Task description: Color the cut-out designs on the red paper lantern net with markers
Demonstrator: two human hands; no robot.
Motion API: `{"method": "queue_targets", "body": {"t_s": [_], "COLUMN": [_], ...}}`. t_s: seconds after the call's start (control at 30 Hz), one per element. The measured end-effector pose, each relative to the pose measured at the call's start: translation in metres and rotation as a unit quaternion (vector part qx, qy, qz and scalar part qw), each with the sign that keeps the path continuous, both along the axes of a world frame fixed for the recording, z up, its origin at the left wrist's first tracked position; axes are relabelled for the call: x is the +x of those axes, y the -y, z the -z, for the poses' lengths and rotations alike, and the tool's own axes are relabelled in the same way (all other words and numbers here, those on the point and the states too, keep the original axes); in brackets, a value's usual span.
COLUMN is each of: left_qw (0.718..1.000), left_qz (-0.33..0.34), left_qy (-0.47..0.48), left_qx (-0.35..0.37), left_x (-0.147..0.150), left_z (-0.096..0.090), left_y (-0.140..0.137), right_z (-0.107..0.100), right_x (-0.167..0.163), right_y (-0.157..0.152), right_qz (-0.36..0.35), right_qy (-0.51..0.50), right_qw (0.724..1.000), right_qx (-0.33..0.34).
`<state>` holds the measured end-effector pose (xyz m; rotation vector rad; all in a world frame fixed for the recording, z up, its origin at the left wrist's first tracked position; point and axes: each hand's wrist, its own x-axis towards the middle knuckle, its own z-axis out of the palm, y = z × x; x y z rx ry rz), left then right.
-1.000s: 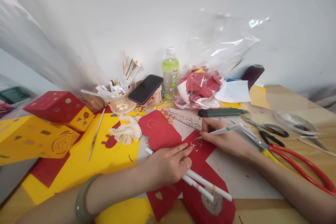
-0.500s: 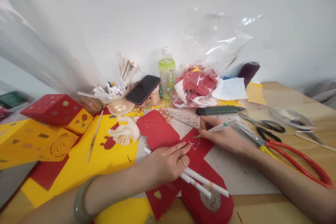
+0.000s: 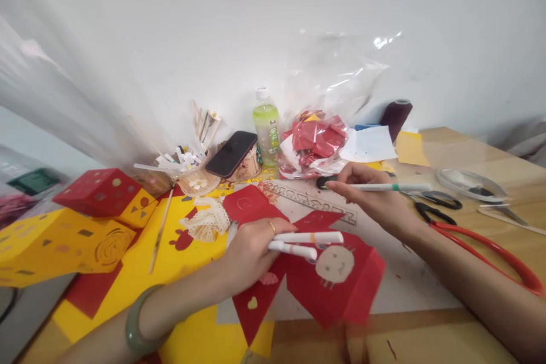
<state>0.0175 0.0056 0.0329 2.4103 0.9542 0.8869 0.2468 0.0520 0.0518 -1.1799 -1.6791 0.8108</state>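
Note:
My left hand [image 3: 255, 250], with a ring and a green bangle on that arm, is closed around two white marker pens [image 3: 313, 238]. It also rests against the folded red paper piece [image 3: 362, 273], which carries a round beige cat face. The fingers hide how firmly it grips the paper. To the right, my right hand [image 3: 362, 187] pinches a white marker pen with a green band [image 3: 392, 187], held nearly level above the table. Under the left wrist lies a red paper flap [image 3: 245, 310] with a small yellow heart.
A bottle of green drink [image 3: 267, 131], a phone [image 3: 232, 153] and a plastic bag of red scraps [image 3: 318, 136] stand along the wall. Red-handled scissors [image 3: 490, 250] lie at right. Paper boxes [image 3: 100, 190] sit at left, near white lace [image 3: 207, 219] and a stencil ruler [image 3: 311, 199].
My right hand has lifted off the red paper, its pen now pointing left. The red paper has tilted and turned up, showing the cat face. My left hand and its pens have shifted upward.

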Motion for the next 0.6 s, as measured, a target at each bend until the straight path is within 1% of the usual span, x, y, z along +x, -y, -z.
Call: {"method": "queue_targets", "body": {"t_s": [0.07, 0.13, 0.23, 0.27, 0.33, 0.43, 0.5, 0.6], "left_qw": [0.996, 0.989, 0.975, 0.97, 0.963, 0.944, 0.936, 0.944], "left_qz": [0.0, 0.002, -0.031, -0.046, -0.067, -0.085, -0.109, -0.133], "left_qy": [-0.048, -0.098, -0.151, -0.148, -0.107, -0.026, 0.002, 0.042], "left_qx": [-0.07, -0.108, -0.162, -0.186, -0.238, -0.319, -0.335, -0.299], "left_x": [0.002, 0.005, 0.009, 0.009, 0.009, 0.007, 0.005, 0.0], "left_z": [-0.002, -0.003, -0.004, -0.005, -0.007, -0.013, -0.019, -0.026], "left_y": [0.0, 0.001, 0.001, 0.0, -0.001, -0.004, -0.006, -0.009], "right_z": [-0.001, -0.003, -0.005, -0.005, -0.004, -0.005, -0.006, -0.009], "right_x": [0.0, -0.001, -0.003, -0.003, -0.004, -0.005, -0.005, -0.004], "right_y": [0.001, 0.003, 0.007, 0.008, 0.008, 0.009, 0.01, 0.011], "right_qz": [-0.018, -0.031, -0.06, -0.07, -0.079, -0.06, -0.038, -0.04], "right_qy": [-0.009, -0.005, 0.0, -0.003, -0.012, 0.001, 0.014, -0.001], "right_qw": [1.0, 0.999, 0.998, 0.997, 0.996, 0.998, 0.999, 0.998], "right_qx": [0.0, -0.006, -0.022, -0.026, -0.028, -0.026, -0.035, -0.055]}}
